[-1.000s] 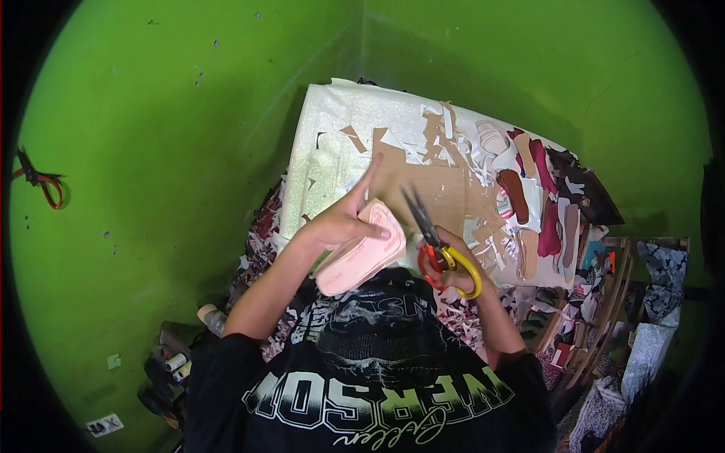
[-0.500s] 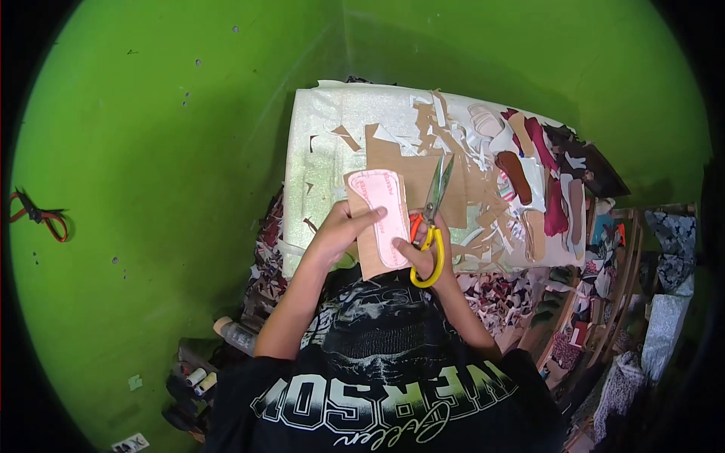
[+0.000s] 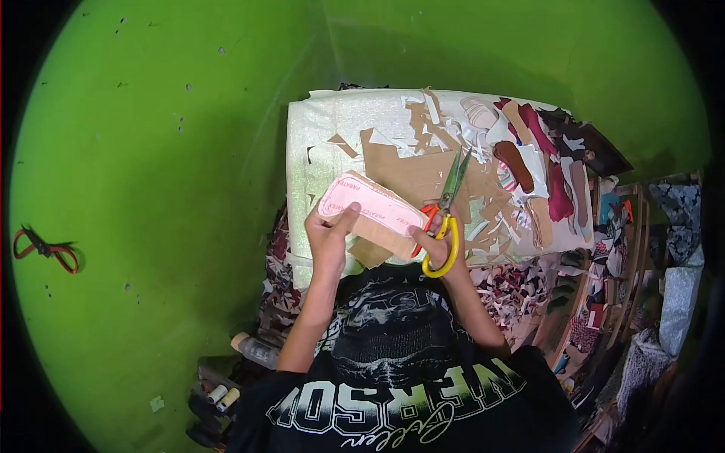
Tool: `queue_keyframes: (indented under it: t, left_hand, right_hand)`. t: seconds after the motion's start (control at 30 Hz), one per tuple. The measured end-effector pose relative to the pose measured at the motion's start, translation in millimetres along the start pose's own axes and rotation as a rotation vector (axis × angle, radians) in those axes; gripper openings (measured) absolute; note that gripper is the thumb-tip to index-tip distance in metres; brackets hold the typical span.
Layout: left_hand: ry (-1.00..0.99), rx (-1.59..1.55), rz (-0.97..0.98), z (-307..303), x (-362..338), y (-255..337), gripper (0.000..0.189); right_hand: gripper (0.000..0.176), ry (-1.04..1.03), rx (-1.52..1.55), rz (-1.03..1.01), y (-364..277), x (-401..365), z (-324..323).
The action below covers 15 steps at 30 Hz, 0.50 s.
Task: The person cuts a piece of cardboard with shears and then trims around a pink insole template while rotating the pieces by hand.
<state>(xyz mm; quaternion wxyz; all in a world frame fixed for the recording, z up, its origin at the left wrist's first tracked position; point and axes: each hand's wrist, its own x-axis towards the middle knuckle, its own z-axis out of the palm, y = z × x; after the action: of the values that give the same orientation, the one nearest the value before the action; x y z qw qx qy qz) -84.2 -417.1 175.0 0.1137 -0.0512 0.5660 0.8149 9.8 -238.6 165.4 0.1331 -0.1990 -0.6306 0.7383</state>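
My left hand (image 3: 328, 235) grips the left end of a pink sole-shaped pattern (image 3: 370, 205) laid on a piece of brown cardboard (image 3: 377, 243). The pattern lies nearly level, slanting down to the right, over the white work board (image 3: 317, 151). My right hand (image 3: 436, 240) holds scissors (image 3: 445, 215) with one yellow and one red handle loop, and also touches the pattern's right end. The scissor blades point up and to the right, closed or nearly so.
Cardboard scraps (image 3: 423, 128), paper strips and several cut insole shapes (image 3: 529, 166) in brown, maroon and white litter the board. Fabric offcuts (image 3: 513, 294) pile up to the right. A second pair of scissors (image 3: 47, 248) lies on the green floor at left. Thread spools (image 3: 223, 396) sit bottom left.
The pattern and cardboard have turned from upright to nearly level, with my left hand shifting to its left end. The scissors stayed in my right hand, blades tilting right.
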Motion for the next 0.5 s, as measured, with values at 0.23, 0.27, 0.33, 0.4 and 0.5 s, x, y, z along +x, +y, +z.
queue_keyframes:
  t: [0.23,0.27,0.33,0.4,0.5]
  left_hand:
    - [-0.625,0.312,-0.388,-24.3,-0.7,8.4,0.038]
    - [-0.689,0.333,-0.460,-17.8,-6.3,10.4,0.041]
    - [-0.778,0.285,-0.514,-14.9,-8.9,3.1,0.048]
    - [-0.715,0.176,-0.483,-9.7,-12.6,-1.5,0.053]
    - [-0.482,0.001,-0.346,-3.7,-14.2,-0.1,0.060]
  right_hand:
    - [0.054,-0.056,-0.068,-0.068,-28.5,41.4,-28.3]
    - [0.055,-0.098,-0.068,-0.053,-30.8,47.1,-30.4]
    - [0.056,-0.154,-0.095,-0.044,-43.6,52.8,-26.6]
    - [0.055,-0.132,-0.005,-0.098,-55.2,47.7,-14.5]
    - [0.055,-0.022,0.048,-0.149,-44.5,42.9,-16.2]
